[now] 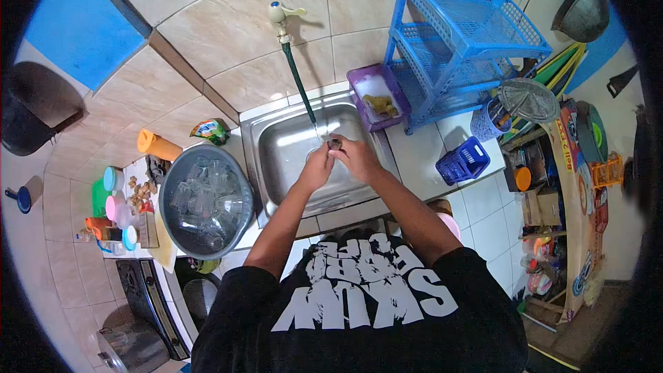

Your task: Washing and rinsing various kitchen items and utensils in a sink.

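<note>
Over the stainless steel sink [282, 166], my left hand [317, 167] and my right hand [359, 157] meet around a small, dark-looking object [335, 143], perhaps a glass; its kind is hard to make out. Both hands touch it, just below the end of a green hose [298, 80] that hangs from a wall tap [279, 16]. Water seems to run from the hose. Left of the sink, a round grey tub [171, 217] holds several clear glasses [207, 197]. A purple container [366, 114] with a yellowish sponge or scourer [380, 105] stands at the sink's upper right corner.
A blue plastic rack [450, 46] stands on the right counter, near a blue basket [462, 160] and a utensil holder [489, 122]. An orange container [159, 145], a green packet [210, 131] and several lidded jars [113, 178] are at left. Shelves [541, 207] stand at far right.
</note>
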A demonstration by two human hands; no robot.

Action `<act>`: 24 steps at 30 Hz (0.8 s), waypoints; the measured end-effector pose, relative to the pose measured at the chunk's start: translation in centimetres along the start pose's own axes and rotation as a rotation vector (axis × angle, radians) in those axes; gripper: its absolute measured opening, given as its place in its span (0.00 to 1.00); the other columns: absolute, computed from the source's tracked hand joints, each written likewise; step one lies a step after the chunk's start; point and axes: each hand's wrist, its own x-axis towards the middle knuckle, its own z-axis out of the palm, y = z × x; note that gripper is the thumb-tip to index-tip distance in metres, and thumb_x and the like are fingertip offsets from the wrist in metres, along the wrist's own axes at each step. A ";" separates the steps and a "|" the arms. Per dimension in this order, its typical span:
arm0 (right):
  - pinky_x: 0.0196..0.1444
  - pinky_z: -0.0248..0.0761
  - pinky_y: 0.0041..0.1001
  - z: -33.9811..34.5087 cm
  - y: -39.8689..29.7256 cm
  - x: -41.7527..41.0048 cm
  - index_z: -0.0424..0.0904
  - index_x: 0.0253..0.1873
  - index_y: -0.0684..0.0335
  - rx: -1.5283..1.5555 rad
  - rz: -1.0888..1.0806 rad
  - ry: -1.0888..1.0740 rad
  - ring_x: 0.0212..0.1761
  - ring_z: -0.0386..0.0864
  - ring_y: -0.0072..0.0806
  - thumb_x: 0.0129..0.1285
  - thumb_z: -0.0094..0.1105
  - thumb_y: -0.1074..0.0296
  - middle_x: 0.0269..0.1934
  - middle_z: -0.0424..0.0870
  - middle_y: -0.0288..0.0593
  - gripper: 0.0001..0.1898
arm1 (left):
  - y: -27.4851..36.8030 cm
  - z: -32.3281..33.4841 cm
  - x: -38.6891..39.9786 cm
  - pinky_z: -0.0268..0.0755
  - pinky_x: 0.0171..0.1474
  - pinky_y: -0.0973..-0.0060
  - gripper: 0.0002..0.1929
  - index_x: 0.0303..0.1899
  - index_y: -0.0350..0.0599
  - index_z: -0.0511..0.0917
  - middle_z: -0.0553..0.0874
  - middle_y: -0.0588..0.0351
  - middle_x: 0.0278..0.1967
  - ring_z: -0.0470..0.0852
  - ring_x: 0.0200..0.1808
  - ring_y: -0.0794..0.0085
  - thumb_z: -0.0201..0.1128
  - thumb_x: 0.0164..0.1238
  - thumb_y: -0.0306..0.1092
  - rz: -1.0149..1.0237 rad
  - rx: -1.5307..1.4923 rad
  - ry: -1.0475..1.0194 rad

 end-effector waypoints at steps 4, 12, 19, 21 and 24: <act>0.43 0.77 0.39 0.3 -1.7 -0.2 0.76 0.65 0.60 0.105 -0.109 0.168 0.41 0.86 0.51 0.69 0.64 0.68 0.38 0.86 0.57 0.21 | 0.7 0.2 -0.8 0.74 0.44 0.48 0.10 0.52 0.37 0.72 0.83 0.32 0.38 0.82 0.44 0.33 0.57 0.73 0.27 0.092 0.047 0.269; 0.41 0.77 0.40 1.6 -0.5 -0.9 0.77 0.64 0.59 0.150 -0.021 0.106 0.40 0.87 0.52 0.68 0.65 0.67 0.39 0.87 0.57 0.21 | 2.9 -0.1 -2.1 0.76 0.48 0.53 0.14 0.56 0.38 0.74 0.82 0.36 0.42 0.82 0.45 0.36 0.59 0.71 0.23 0.033 0.025 0.304; 0.43 0.78 0.40 2.6 -0.7 -1.9 0.76 0.65 0.62 0.073 0.016 0.038 0.42 0.87 0.51 0.70 0.62 0.68 0.39 0.87 0.58 0.20 | 0.8 1.0 -3.7 0.79 0.44 0.56 0.10 0.50 0.34 0.75 0.82 0.36 0.40 0.84 0.42 0.41 0.60 0.71 0.23 0.018 -0.101 0.270; 0.44 0.77 0.42 2.5 -0.6 -2.0 0.75 0.66 0.64 0.115 -0.036 0.048 0.42 0.86 0.54 0.71 0.59 0.70 0.39 0.86 0.59 0.20 | 0.3 1.1 -3.4 0.80 0.44 0.57 0.11 0.52 0.34 0.76 0.82 0.35 0.41 0.85 0.43 0.41 0.60 0.72 0.24 0.015 -0.060 0.236; 0.44 0.77 0.44 2.3 -0.2 -2.1 0.75 0.64 0.64 0.096 0.045 0.084 0.41 0.86 0.54 0.70 0.61 0.68 0.38 0.86 0.59 0.20 | -0.5 1.7 -3.6 0.81 0.46 0.59 0.14 0.57 0.35 0.76 0.83 0.35 0.44 0.86 0.45 0.42 0.60 0.73 0.24 0.014 -0.055 0.194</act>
